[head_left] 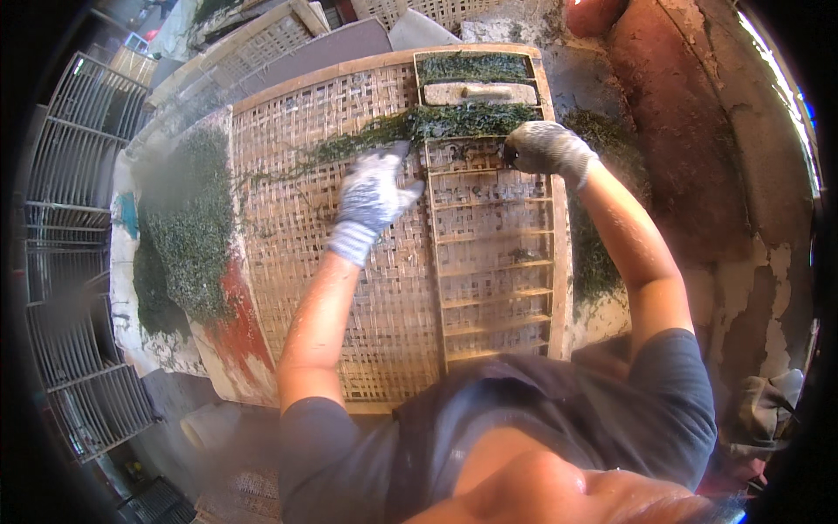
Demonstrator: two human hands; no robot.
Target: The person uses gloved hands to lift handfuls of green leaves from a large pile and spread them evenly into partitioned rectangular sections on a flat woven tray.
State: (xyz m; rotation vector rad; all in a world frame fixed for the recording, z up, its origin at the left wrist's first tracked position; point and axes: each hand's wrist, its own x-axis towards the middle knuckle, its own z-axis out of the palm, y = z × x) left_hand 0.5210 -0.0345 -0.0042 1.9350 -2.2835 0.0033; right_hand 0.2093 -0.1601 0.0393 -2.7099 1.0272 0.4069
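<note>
Left hand (374, 192), blurred, gaped, thumb spread, beside green strands (476, 120) lying across woven mat (314, 227) and slatted frame (436, 262); right hand (543, 148) curled at the frame's edge; what either gripped couldn't be told

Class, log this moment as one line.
left hand: over woven tray; right hand: at divided frame; green strands: upper compartments, trailing left

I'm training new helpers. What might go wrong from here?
Loose green strands trail across the woven panel beside the left hand, which might drag and scatter them. The handled block lies inside the slatted frame with strands on its near and far sides; a knock could push it into them. The right hand is close to the frame's right edge, so a bump may shift it.
</note>
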